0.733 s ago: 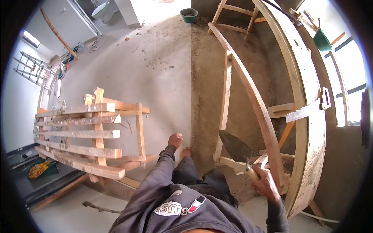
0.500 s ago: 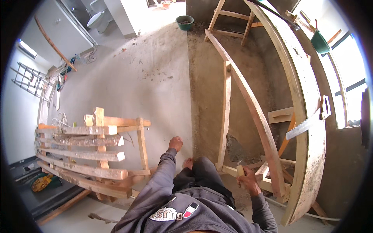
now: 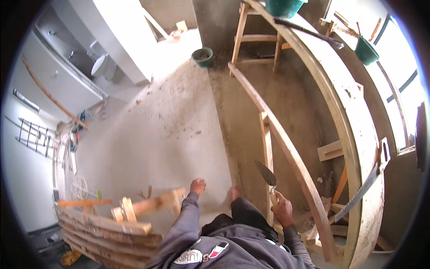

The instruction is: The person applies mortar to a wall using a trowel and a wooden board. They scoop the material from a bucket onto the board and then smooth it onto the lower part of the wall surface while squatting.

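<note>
Left of a long, slanting timber, a trowel is gripped in the closed right hand, its blade pointed forward, while the left hand is held half-curled, with nothing seen in it

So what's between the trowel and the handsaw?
In the head view, a long wooden beam nearer the trowel, then a slanting orange brace nearer the handsaw.

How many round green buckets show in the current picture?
3. One green bucket stands on the far floor; another, cut by the top edge, is at the far end of the long wooden plank; the third is beside the bright window. More may be hidden.
</note>
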A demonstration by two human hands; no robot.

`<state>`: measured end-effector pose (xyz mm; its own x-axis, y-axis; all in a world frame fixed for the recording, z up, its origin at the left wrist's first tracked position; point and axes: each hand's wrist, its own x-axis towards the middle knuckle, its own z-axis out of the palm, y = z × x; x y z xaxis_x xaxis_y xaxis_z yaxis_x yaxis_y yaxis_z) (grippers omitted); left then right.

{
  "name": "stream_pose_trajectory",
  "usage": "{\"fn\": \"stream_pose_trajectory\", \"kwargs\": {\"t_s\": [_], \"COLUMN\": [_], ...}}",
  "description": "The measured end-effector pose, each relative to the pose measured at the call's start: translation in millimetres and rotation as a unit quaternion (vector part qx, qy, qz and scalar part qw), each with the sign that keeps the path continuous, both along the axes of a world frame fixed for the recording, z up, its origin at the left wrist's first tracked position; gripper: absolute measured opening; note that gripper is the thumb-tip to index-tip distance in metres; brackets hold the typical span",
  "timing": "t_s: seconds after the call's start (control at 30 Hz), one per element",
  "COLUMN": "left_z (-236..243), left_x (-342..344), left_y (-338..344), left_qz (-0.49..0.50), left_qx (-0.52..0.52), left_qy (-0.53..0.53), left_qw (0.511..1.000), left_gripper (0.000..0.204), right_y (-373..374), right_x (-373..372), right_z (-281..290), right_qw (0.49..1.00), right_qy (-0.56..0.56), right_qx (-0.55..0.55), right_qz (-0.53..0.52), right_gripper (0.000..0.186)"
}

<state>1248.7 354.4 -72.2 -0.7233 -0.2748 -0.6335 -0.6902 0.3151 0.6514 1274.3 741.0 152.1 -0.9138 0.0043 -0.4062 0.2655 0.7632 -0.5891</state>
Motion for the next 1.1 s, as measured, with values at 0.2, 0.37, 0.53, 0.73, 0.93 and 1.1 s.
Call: {"fn": "stream_pose_trajectory", "kwargs": {"t_s": [0.2, 0.37, 0.53, 0.73, 0.93, 1.1], "left_z": [-25, -70, -95, -61, -23, -9], "left_x": [-27, -23, -22, -72, -211, -297], "left_y": [-89, -125, -183, -260, -316, -355], "left_qz": [-0.128, -0.332, -0.105, -0.062, -0.068, 0.010], "left_qx": [-0.175, -0.310, -0.058, -0.012, -0.150, -0.154], "left_qy": [0.116, 0.077, -0.054, -0.089, -0.012, 0.028], "left_qw": [0.969, 0.887, 0.991, 0.994, 0.986, 0.988], "left_gripper": [0.015, 0.011, 0.015, 0.020, 0.017, 0.026], "right_y": [-34, -77, -122, -141, -137, -164], "right_x": [-85, -158, -219, -250, -261, -308], "right_z": [-10, 1, -23, -91, -144, -156], "right_qw": [0.993, 0.992, 0.991, 0.987, 0.981, 0.981], "right_qy": [0.102, 0.095, 0.097, -0.034, -0.024, -0.074], "right_qx": [-0.007, 0.051, 0.084, 0.128, 0.133, 0.126], "right_qz": [0.065, 0.068, 0.032, -0.089, -0.141, -0.128], "right_gripper": [0.057, 0.049, 0.027, 0.045, 0.026, 0.028]}}
